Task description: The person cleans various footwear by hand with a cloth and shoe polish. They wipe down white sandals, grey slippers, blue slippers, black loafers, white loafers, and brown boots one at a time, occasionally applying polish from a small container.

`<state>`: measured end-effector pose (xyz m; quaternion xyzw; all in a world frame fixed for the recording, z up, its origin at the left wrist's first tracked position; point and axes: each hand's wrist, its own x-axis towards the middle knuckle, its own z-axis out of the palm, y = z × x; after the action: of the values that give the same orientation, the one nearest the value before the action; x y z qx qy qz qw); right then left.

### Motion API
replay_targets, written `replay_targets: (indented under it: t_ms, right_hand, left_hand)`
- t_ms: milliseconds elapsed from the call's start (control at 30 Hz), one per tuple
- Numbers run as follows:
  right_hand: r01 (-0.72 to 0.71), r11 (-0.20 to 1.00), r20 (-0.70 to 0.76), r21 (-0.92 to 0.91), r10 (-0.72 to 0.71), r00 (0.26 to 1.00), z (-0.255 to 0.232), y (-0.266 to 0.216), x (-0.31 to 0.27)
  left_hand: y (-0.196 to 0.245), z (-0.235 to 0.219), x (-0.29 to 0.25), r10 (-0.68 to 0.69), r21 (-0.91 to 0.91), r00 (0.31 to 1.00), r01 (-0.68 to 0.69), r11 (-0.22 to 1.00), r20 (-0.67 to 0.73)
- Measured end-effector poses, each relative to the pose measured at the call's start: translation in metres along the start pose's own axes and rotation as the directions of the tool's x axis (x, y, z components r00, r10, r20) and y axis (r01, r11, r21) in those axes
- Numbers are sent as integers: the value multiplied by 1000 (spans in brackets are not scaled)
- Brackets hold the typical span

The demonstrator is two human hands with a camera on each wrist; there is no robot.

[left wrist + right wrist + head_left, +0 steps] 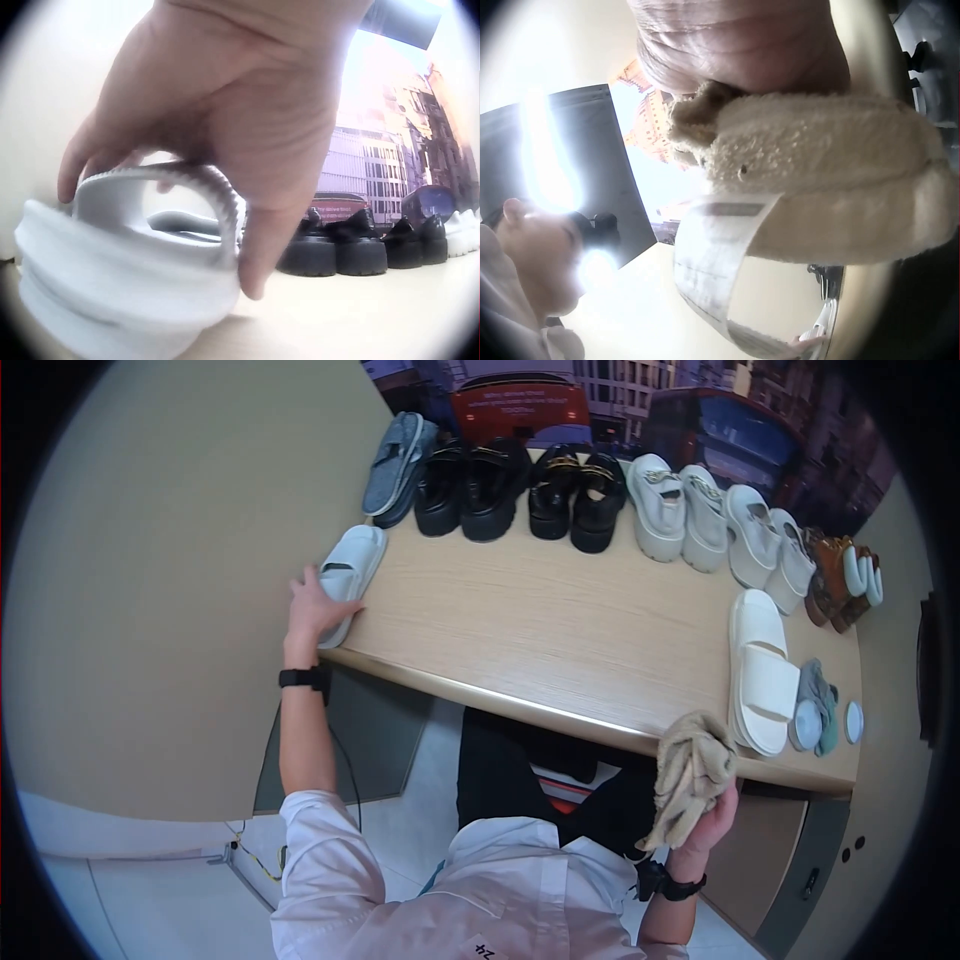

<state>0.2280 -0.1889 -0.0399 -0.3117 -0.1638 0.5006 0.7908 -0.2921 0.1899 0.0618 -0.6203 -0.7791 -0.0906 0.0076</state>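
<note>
At the left end of the wooden table, my left hand grips a pair of white slide slippers from above. In the left wrist view, the thumb lies along one side of the slippers and the fingers along the other, with the soles stacked and the strap arching under the palm. My right hand holds a bunched beige towel at the table's front edge. A white label hangs from the towel in the right wrist view. The right fingers are largely hidden behind the cloth.
Along the back stand grey-blue loafers, black shoes, white platform shoes and brown boots. Cream slides lie at the right, beside a grey-green cloth item. A beige wall borders the table's left end.
</note>
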Motion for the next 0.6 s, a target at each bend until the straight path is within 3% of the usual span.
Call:
replay_targets:
  t_ms: [133, 233, 400, 467, 500, 567, 600]
  right_hand:
    - [-66, 998, -48, 3, 67, 997, 5, 3, -1]
    - [-67, 998, -1, -12, 67, 998, -6, 7, 0]
    - [-71, 997, -37, -29, 70, 997, -2, 3, -3]
    - [-81, 995, -50, -52, 78, 996, 2, -1, -2]
    - [-94, 993, -49, -65, 91, 995, 7, -4, 1]
    - [-184, 975, -101, -128, 172, 980, 27, -11, 15]
    - [-222, 962, -129, -161, 202, 971, 39, -15, 25]
  left_hand:
    - [-27, 11, 8, 91, -76, 996, -91, 993, 5]
    - [-27, 5, 5, 124, -226, 991, -110, 968, 49]
    - [-15, 1, -22, 319, -526, 948, -258, 810, 25]
    - [12, -4, -50, 439, -681, 898, -327, 655, -10]
    - [29, -9, -66, 482, -637, 876, -374, 674, -5]
    - [73, -9, -95, 561, -720, 824, -341, 605, 81]
    - [97, -9, -107, 626, -682, 778, -430, 591, 51]
